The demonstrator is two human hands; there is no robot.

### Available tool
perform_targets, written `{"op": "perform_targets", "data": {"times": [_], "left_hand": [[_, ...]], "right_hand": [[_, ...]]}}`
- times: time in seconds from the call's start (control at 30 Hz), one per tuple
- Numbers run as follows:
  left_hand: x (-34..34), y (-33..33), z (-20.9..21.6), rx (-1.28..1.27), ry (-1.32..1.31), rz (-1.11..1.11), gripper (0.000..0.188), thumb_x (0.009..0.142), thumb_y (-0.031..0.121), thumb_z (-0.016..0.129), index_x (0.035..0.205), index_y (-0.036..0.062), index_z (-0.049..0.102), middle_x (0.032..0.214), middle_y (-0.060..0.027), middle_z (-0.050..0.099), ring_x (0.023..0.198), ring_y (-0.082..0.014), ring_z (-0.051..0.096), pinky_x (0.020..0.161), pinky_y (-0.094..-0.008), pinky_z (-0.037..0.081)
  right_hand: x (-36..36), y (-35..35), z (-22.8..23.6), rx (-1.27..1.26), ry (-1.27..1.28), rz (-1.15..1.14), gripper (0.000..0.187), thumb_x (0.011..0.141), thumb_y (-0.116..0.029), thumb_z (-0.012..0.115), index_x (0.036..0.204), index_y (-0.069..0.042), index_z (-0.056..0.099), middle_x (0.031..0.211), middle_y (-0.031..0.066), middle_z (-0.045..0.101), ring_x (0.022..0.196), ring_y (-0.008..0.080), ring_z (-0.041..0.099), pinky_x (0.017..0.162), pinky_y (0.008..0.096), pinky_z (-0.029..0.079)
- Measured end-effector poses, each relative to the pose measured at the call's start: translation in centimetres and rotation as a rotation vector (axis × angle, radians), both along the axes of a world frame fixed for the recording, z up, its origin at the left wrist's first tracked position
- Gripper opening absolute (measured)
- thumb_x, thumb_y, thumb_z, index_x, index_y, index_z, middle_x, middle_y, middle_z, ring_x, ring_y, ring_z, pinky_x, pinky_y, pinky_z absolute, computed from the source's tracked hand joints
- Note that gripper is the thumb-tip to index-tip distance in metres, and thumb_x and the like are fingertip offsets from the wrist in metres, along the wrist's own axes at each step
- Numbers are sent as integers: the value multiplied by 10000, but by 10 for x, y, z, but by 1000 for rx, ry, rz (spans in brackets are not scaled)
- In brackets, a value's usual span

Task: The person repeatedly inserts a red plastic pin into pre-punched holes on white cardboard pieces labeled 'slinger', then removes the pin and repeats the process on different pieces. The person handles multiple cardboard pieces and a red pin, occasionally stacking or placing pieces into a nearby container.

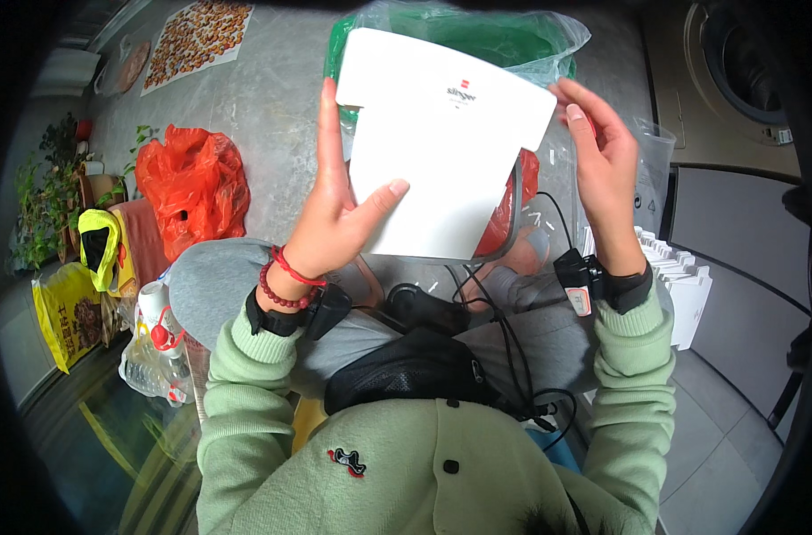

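As we look down through the head camera, we hold a white panel (441, 169) up in front of our lap (557, 343), its wide end away from us and its narrow end toward us. Our left hand (336, 214) grasps it by the left edge, thumb laid across the front face and fingers along and partly behind that edge. Our right hand (609, 159) is at the panel's upper right corner, fingers loosely bent; we cannot tell whether it pinches that corner or only hovers beside it. Just beyond the panel we see a green bin (486, 37) lined with a clear bag (566, 37). Behind the panel's lower right edge, some red plastic (495, 234) shows within a curved grey rim (517, 205). To the panel's left lies a crumpled red bag (196, 187), with potted plants (49, 192) farther out on that side. Right of the panel and nearer to us stand white slotted pieces (687, 290), while small white scraps (537, 218) lie on the floor (281, 62) between them and the panel. Below the panel, black cables (506, 330) run over our lap. Well apart from the panel, past its upper right corner, stands a washing machine (682, 98).
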State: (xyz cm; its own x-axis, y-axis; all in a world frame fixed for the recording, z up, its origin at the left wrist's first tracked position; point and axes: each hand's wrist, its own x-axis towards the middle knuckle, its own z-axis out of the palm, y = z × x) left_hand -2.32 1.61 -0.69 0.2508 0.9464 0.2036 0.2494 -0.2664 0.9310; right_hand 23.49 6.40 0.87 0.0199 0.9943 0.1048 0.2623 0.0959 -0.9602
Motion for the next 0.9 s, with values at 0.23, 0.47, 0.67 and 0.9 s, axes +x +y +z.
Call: {"op": "perform_targets", "data": {"times": [0.23,0.47,0.67,0.9], "left_hand": [[12,-13,1,47,197,-159,887,823,39,596,1466,8,-14,1466,-263,217,1274,-376,387,1037,-386,332],[17,-15,0,188,279,-165,806,810,7,574,1466,12,106,1410,-243,354,1116,-420,518,927,-406,428],[15,-15,1,160,286,-160,812,808,8,575,1471,35,108,1390,-241,381,1024,-425,562,859,-412,466],[13,-15,2,133,289,-166,816,813,10,567,1474,46,91,1389,-238,384,1027,-427,560,852,-420,467]], "right_hand": [[-22,-15,17,505,-553,237,417,817,-69,618,1227,-17,560,1250,160,570,1177,327,528,987,377,414],[-27,-20,20,514,-498,302,432,791,-37,621,1215,22,556,1232,179,577,1156,336,542,978,386,422],[-26,-19,18,556,-479,315,431,783,-28,620,1204,39,557,1207,195,588,1131,342,558,962,392,435],[-27,-21,20,545,-479,311,410,781,-31,626,1183,29,572,1187,188,599,1117,336,566,947,381,446]]}}
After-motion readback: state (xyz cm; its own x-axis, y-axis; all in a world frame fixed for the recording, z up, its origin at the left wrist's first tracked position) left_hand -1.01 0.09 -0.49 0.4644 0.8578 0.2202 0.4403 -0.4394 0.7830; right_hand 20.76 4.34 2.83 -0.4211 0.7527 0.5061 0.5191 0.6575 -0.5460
